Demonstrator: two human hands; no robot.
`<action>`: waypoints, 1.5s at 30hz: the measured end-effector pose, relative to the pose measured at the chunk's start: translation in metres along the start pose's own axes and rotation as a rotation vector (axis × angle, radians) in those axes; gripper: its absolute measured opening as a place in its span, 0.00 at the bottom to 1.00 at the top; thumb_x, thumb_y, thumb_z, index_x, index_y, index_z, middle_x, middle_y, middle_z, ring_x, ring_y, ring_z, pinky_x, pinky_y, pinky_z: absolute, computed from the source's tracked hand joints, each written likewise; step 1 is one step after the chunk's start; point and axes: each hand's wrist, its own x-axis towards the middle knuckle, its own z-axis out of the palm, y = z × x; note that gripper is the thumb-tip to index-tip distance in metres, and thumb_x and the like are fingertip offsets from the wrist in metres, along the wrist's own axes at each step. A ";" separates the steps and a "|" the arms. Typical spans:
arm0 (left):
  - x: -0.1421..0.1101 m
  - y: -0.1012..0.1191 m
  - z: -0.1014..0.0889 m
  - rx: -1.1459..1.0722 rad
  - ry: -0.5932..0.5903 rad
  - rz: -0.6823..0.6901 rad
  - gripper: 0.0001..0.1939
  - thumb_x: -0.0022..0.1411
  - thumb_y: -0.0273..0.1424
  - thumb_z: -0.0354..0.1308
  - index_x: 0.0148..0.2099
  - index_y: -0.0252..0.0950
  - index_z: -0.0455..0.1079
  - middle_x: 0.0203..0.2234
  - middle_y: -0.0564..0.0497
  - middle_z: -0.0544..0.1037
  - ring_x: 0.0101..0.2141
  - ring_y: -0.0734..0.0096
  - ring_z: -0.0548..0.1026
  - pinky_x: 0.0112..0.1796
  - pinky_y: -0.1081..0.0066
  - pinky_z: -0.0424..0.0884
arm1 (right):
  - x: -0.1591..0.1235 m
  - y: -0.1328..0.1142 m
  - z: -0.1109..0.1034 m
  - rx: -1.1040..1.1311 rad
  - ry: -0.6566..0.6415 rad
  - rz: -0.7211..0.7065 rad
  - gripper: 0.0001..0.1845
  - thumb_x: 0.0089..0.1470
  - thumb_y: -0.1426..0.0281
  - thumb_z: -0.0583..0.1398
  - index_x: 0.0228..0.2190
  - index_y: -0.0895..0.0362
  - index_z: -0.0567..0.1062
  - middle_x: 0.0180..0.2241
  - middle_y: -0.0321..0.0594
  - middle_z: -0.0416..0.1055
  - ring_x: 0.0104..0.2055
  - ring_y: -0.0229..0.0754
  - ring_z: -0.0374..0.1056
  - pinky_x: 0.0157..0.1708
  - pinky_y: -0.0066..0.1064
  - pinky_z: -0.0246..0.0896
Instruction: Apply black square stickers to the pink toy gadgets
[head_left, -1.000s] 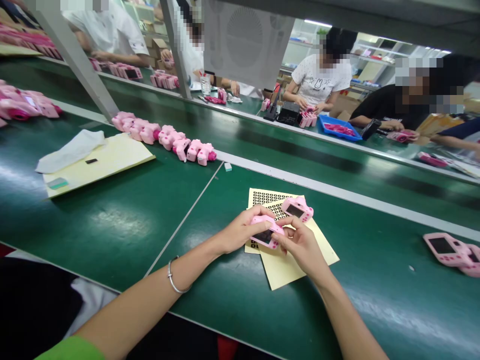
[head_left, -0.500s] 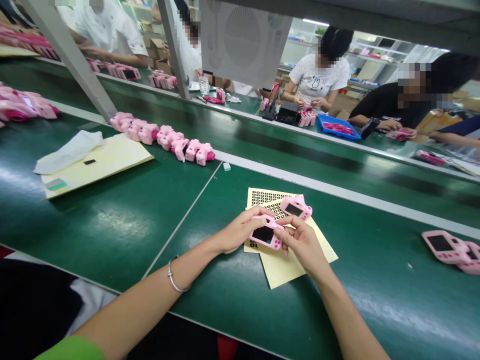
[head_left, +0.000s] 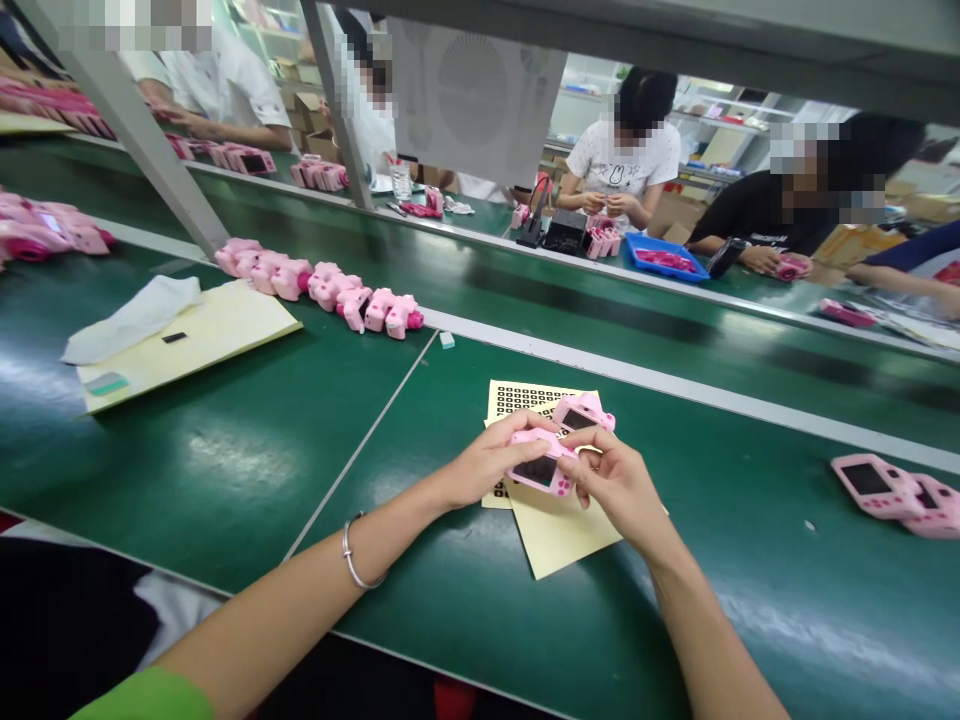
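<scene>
Between my two hands is a pink toy camera (head_left: 536, 470), its dark screen turned up toward me. My left hand (head_left: 487, 460) grips its left side, thumb on the upper face. My right hand (head_left: 611, 480) pinches the right end near the small buttons; its fingertips partly hide the casing. Just behind, a second pink camera (head_left: 592, 411) lies on a sheet of black square stickers (head_left: 517, 392). Below my hands a plain yellow sheet (head_left: 559, 535) overlaps the sticker sheet on the green table.
Two pink cameras (head_left: 877, 485) lie at the right. A row of pink cameras (head_left: 322, 285) runs along the white divider strip. At left, a cloth (head_left: 135, 318) rests on a yellow board (head_left: 247, 315). Co-workers sit across the bench, one near a blue tray (head_left: 667, 258).
The held camera has tilted slightly and shifted a little right with both hands. My left thumb has slid across its top toward the right. The whole view has shifted slightly.
</scene>
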 end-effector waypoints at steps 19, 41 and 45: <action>0.100 -0.036 0.008 0.752 -0.068 0.288 0.29 0.57 0.36 0.61 0.61 0.46 0.61 0.49 0.43 0.63 0.49 0.59 0.64 0.50 0.59 0.64 | -0.015 0.060 -0.161 -0.984 1.374 0.076 0.30 0.47 0.63 0.60 0.51 0.66 0.71 0.54 0.67 0.58 0.50 0.62 0.64 0.42 0.46 0.60; 0.030 -0.031 -0.006 0.179 0.249 0.063 0.34 0.43 0.22 0.66 0.55 0.39 0.64 0.48 0.51 0.72 0.42 0.73 0.71 0.40 0.75 0.68 | 0.026 0.039 -0.020 -0.788 0.091 0.022 0.07 0.56 0.63 0.57 0.34 0.53 0.72 0.34 0.34 0.71 0.33 0.37 0.65 0.31 0.28 0.52; 0.030 -0.030 -0.007 0.162 0.252 0.045 0.35 0.43 0.23 0.66 0.55 0.38 0.63 0.48 0.50 0.71 0.40 0.74 0.71 0.37 0.75 0.68 | 0.029 0.035 -0.020 -0.829 0.025 0.023 0.06 0.57 0.66 0.55 0.34 0.54 0.70 0.34 0.34 0.71 0.35 0.38 0.65 0.32 0.28 0.52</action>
